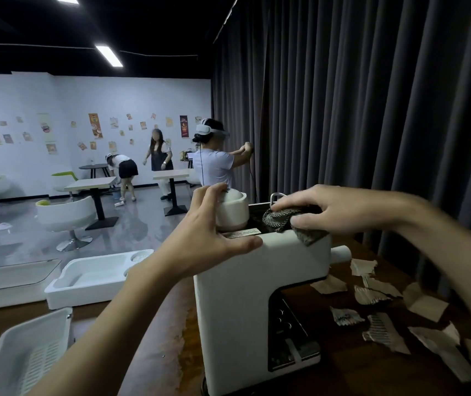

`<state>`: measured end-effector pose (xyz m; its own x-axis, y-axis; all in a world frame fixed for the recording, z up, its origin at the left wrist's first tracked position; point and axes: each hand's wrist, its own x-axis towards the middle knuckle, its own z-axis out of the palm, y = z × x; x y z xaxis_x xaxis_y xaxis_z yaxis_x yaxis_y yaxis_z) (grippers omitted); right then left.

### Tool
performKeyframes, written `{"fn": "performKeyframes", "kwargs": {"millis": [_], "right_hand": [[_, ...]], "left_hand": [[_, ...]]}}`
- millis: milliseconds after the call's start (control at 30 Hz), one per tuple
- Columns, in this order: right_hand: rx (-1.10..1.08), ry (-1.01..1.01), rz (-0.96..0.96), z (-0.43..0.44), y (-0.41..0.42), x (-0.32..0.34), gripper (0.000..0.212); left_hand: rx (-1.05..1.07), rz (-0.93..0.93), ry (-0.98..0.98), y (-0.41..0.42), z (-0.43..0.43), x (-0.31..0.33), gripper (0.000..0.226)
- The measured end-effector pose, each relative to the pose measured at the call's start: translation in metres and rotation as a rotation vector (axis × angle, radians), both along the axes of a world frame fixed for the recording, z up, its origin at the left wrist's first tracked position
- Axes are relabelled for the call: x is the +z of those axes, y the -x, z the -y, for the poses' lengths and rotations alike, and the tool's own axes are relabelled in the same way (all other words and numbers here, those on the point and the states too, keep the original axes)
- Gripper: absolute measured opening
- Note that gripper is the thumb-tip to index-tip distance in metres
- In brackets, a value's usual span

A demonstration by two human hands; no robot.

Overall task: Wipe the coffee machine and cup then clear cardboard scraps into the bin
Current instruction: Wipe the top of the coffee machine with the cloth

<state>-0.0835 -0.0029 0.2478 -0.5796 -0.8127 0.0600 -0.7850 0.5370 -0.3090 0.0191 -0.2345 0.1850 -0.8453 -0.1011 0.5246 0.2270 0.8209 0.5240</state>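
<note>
A white coffee machine (237, 284) stands on the dark wooden counter (343, 367) in front of me. A white cup (235, 211) sits on top of the machine at its left end. My left hand (208, 238) wraps around the cup, thumb resting on the machine's top edge. My right hand (323, 208) presses a grey patterned cloth (285, 221) onto the machine's top, right of the cup. Several torn cardboard scraps (380, 318) lie scattered on the counter to the right of the machine.
A white perforated bin (28, 355) sits at the lower left. Behind it lie a white foam tray (94, 278) and a flat glass-topped box (11, 275). A dark curtain (371, 110) hangs close behind the counter. Three people move among café tables and chairs at the far left.
</note>
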Motion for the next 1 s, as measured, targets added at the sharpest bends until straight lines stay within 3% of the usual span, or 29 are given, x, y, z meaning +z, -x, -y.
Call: {"fn": "performKeyframes", "kwargs": {"millis": [133, 367, 533, 833, 1000], "right_hand": [[0.074, -0.133, 0.131, -0.002, 0.0, 0.016, 0.045], [0.0, -0.154, -0.186, 0.016, 0.002, 0.005, 0.039], [0.056, -0.294, 0.172, 0.0, 0.001, 0.022, 0.05], [0.062, -0.209, 0.027, 0.028, 0.016, 0.018, 0.036], [-0.107, -0.202, -0.247, 0.053, 0.037, 0.008, 0.034]], "left_hand": [[-0.065, -0.014, -0.029, 0.002, 0.008, -0.003, 0.114], [-0.04, -0.032, -0.006, 0.004, 0.004, -0.01, 0.111], [-0.031, -0.011, -0.011, 0.001, 0.002, -0.01, 0.108], [-0.04, 0.017, 0.018, -0.003, 0.001, -0.007, 0.109], [-0.045, 0.022, 0.032, -0.003, 0.001, -0.008, 0.11]]}}
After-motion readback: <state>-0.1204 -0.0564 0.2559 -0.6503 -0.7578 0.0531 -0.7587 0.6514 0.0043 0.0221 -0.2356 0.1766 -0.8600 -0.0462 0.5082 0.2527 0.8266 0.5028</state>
